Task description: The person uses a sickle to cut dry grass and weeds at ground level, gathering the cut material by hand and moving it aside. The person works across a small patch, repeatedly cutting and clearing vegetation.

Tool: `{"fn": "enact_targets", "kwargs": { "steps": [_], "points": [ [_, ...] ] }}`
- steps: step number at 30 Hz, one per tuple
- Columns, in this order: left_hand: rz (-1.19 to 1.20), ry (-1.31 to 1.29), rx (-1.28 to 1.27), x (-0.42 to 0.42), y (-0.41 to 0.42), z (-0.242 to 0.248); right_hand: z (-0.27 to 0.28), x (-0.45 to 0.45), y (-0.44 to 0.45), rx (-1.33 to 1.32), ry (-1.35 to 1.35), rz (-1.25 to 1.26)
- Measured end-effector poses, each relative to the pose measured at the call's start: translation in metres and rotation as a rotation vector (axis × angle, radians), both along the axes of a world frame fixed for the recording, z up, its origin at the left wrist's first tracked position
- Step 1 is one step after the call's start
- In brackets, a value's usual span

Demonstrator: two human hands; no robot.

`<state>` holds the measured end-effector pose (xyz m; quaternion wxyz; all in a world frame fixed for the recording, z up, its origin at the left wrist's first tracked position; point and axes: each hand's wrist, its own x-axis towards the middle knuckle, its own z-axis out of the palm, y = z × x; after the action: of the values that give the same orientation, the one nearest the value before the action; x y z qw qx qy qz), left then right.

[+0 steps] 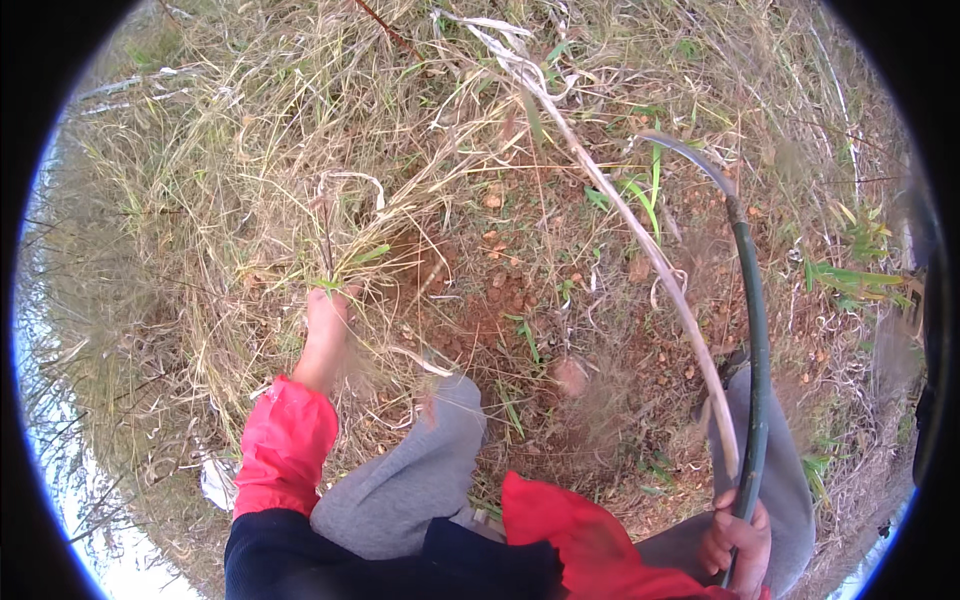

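Note:
My left hand (330, 319) is closed around the base of a tuft of dry grass (390, 214), whose yellowish stems fan out up and to the right. At the lower right, my right hand (739, 536) grips the long dark-green handle (756, 337) of a sickle. Its curved metal blade (694, 157) points left at the far end, above the ground. A pale dry stalk (637, 225) with shrivelled leaves at its top runs beside the handle down to my right fingers. Whether those fingers also clasp the stalk, I cannot tell.
Reddish bare soil (502, 300) with small clods lies between my knees. Dry grass surrounds it, with a few green blades (645, 202). My left knee (450, 405), in grey trousers, is near the left forearm. A white scrap (219, 484) lies left of the red sleeve.

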<state>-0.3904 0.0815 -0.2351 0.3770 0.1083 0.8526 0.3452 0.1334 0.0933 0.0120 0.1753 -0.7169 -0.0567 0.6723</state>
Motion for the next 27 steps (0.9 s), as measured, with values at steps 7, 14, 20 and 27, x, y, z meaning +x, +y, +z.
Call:
{"fn": "enact_targets", "kwargs": {
  "steps": [7,14,20,27],
  "points": [
    [-0.041,-0.032,0.022,-0.006,-0.014,0.003,0.002,0.002,-0.008,0.011,-0.004,0.016],
    [-0.03,-0.071,0.059,-0.001,-0.015,0.018,0.003,0.009,-0.018,0.016,-0.004,0.013],
    [-0.068,-0.09,0.049,0.008,-0.01,0.033,0.008,0.018,-0.024,0.023,-0.005,0.005],
    [0.028,-0.092,0.243,-0.015,-0.002,0.124,0.005,0.023,-0.033,0.063,0.003,-0.011]
  ]
}}
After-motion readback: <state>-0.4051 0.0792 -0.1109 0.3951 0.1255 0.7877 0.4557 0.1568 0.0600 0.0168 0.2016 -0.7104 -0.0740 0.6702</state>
